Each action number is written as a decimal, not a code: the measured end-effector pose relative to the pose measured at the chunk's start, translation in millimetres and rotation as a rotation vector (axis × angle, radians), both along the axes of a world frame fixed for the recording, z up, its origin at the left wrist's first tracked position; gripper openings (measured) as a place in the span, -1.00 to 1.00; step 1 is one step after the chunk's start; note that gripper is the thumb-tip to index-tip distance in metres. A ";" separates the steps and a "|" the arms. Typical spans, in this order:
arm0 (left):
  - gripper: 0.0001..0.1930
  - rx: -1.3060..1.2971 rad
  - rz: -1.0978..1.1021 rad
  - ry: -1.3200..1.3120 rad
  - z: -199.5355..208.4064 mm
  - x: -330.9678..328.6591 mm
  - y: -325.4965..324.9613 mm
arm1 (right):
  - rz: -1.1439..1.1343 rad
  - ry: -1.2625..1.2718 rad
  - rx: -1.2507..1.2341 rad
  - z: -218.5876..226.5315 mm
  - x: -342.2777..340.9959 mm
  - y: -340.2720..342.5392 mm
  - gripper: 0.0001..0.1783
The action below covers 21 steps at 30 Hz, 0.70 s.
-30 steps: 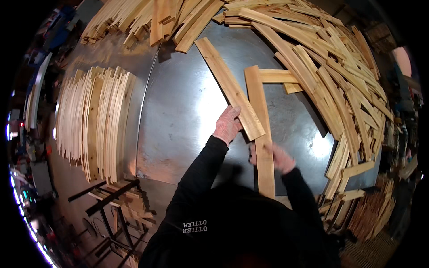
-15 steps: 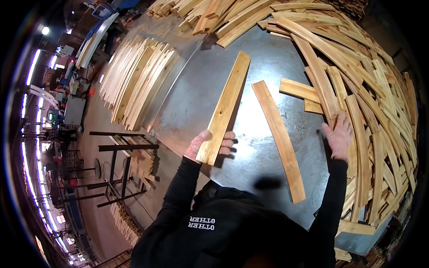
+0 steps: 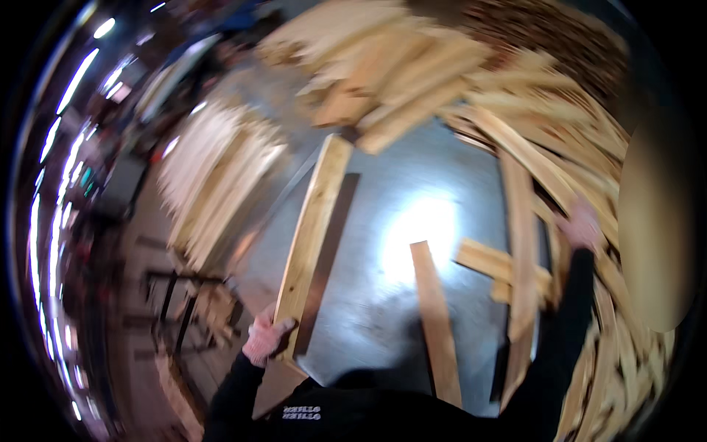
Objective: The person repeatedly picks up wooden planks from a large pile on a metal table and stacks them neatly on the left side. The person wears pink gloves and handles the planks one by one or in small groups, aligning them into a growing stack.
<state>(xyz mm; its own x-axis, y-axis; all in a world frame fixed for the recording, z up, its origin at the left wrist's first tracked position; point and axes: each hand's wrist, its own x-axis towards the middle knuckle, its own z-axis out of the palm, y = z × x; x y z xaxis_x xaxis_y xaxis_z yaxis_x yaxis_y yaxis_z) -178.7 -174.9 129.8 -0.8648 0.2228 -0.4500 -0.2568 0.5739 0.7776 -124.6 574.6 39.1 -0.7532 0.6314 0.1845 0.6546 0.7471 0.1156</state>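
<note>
My left hand (image 3: pixel 266 335), in a pale glove, is closed around the near end of a straight wooden board (image 3: pixel 313 228) with small knots. The board slants up and away over the grey metal tabletop (image 3: pixel 375 331), casting a shadow to its right. At the right, my right hand (image 3: pixel 580 225) rests on the pile of loose boards, by a long board (image 3: pixel 526 158); motion blurs its fingers. A single board (image 3: pixel 436 324) lies on the tabletop between my arms. Two short boards, one of them a light plank (image 3: pixel 504 267), stick out from under a longer board (image 3: pixel 521 250).
A neat stack of pale strips (image 3: pixel 221 184) stands at the left. More boards (image 3: pixel 398 74) are heaped at the far side, with a dark brown stack (image 3: pixel 549 37) beyond. A black metal frame (image 3: pixel 173 295) stands lower left. A large blurred beige shape (image 3: pixel 655 228) fills the right edge.
The view has shifted and blurred. My left hand has moved left with its board. My right hand has gone farther along the pile, away from me.
</note>
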 end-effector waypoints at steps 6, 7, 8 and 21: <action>-0.51 -0.726 0.203 0.478 34.2 -113.1 -122.7 | -0.017 -0.057 -0.032 56.6 -30.3 -134.7 -0.14; -0.52 -0.769 0.209 0.505 37.0 -135.9 -140.9 | -0.097 -0.132 -0.163 70.7 -25.3 -178.6 -0.16; -0.53 -0.884 0.158 0.620 25.7 -150.9 -163.0 | -0.145 -0.262 -0.302 63.3 -11.1 -188.6 -0.13; -0.23 -1.468 0.145 0.943 -28.1 -376.8 -306.2 | -0.188 0.009 -0.109 -1.3 97.8 -268.4 0.04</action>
<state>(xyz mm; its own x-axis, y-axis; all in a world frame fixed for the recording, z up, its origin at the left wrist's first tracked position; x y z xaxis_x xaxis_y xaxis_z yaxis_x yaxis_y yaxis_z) -555.4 -481.1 101.7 -0.9003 0.0316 0.4342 -0.1709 0.8917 -0.4191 -26.8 306.2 37.8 -0.6191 0.7771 0.1133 0.7841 0.6196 0.0344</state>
